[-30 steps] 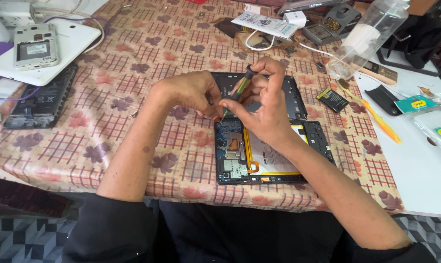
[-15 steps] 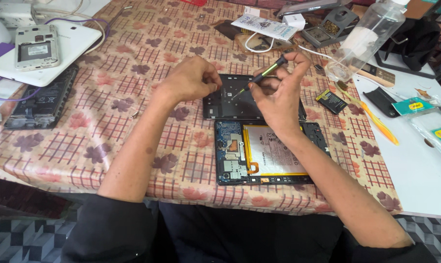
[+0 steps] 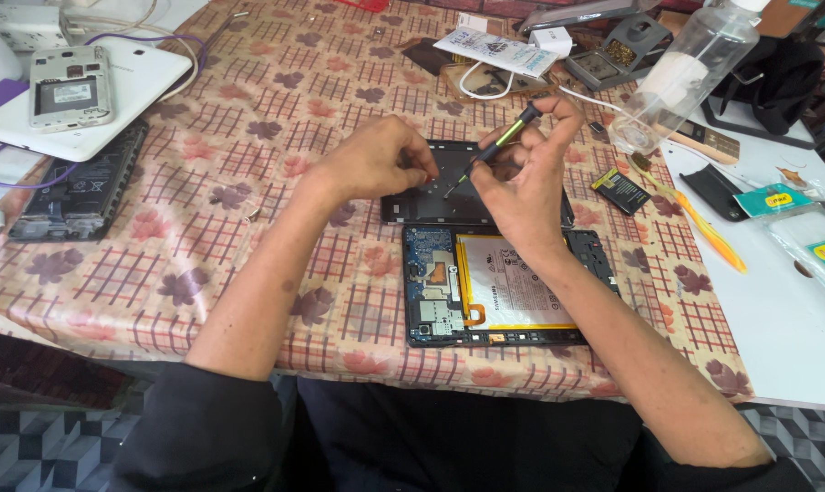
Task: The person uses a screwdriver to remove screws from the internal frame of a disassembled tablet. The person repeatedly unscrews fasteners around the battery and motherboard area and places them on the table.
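Note:
An opened tablet (image 3: 508,284) lies on the patterned tablecloth, its white yellow-edged battery and blue circuit board showing. Behind it lies a black back cover (image 3: 431,196). My right hand (image 3: 522,173) holds a small black and yellow-green screwdriver (image 3: 495,146) tilted, tip pointing down left over the cover. My left hand (image 3: 376,159) is closed just left of that tip, fingertips pinched together; whether something tiny is between them is too small to see.
At the far left are a white tablet (image 3: 112,100) with a silver phone (image 3: 71,88) on it and a dark open device (image 3: 80,191). A clear bottle (image 3: 681,73), a small black part (image 3: 620,191), an orange pry tool (image 3: 704,228) and packets (image 3: 814,232) lie right.
Both hands have lifted off the tablet and moved back over the black cover. The screwdriver now sits raised and tilted in my right hand, and my left hand has drawn slightly apart.

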